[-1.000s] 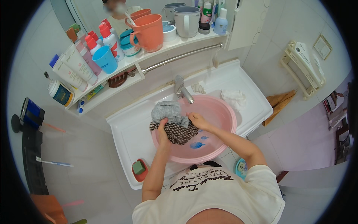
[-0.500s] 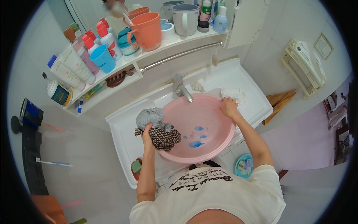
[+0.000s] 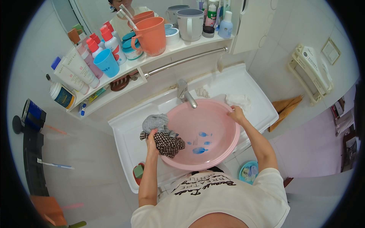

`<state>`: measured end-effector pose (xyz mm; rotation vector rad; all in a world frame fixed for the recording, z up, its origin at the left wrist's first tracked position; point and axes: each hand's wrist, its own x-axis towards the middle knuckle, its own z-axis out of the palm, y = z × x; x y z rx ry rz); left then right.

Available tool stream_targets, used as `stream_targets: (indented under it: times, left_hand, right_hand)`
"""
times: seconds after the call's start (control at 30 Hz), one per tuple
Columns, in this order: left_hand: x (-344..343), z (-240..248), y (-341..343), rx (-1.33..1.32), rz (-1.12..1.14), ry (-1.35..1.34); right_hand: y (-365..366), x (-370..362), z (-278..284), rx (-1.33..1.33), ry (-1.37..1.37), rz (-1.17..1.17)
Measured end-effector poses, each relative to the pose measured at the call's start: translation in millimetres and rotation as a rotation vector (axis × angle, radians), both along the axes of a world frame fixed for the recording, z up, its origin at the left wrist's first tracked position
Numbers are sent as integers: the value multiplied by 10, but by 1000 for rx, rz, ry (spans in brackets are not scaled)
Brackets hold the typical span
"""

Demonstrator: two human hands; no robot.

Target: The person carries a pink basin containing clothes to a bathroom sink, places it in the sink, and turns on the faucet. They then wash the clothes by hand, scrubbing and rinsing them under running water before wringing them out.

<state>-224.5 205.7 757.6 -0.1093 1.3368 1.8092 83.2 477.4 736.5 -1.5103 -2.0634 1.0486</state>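
Observation:
A round pink basin (image 3: 218,117) with blue fish-like patterns on its bottom sits in the white washbasin, under the metal faucet (image 3: 187,93). At its right rim is my right hand (image 3: 237,115), with the fingers closed over the edge. On the left, my left hand (image 3: 152,143) is closed on a dark checked cloth (image 3: 169,145), its thumb on top and the other fingers mostly hidden. A crumpled grey cloth (image 3: 155,122) is bunched against the checked one. Both cloths rest at the basin's left rim, the checked one hanging partly inside.
A shelf above holds an orange cup (image 3: 151,36), a grey mug (image 3: 190,24), a blue cup (image 3: 107,62) and several bottles. White cloth (image 3: 238,101) lies on the right counter. Green soap (image 3: 138,171) sits in a red dish at left. A small blue basin (image 3: 242,174) stands below.
My right hand has gone from spread fingers over the rim to a closed grip on it. My left hand stays on the cloths, which have shifted slightly to the right.

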Motion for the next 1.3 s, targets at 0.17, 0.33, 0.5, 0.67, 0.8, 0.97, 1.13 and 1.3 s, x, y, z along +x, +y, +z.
stream_targets:
  times: [0.17,0.33,0.5,0.67,0.8,0.97,1.13,1.3]
  left_hand:
    - [104,-89,8,-26,-25,-42]
    - [240,-17,74,-40,-118,-4]
    - [335,94,62,-4,-225,-65]
    - [444,108,52,-1,-246,-88]
    - [530,196,10,-1,-316,-116]
    - [625,220,12,-13,-388,-90]
    - [677,210,31,-3,-447,-103]
    - [737,278,17,34,-501,-81]
  right_hand:
    - [-70,99,385,10,-57,-22]
    - [-3,256,551,17,-116,-60]
    - [-104,380,960,40,-195,-39]
    - [-135,557,1031,87,-264,-48]
    - [-279,607,1208,32,-324,-44]
    - [-309,792,1251,69,-333,-100]
    - [-393,877,1466,61,-346,-103]
    - [-463,971,1543,60,-312,-123]
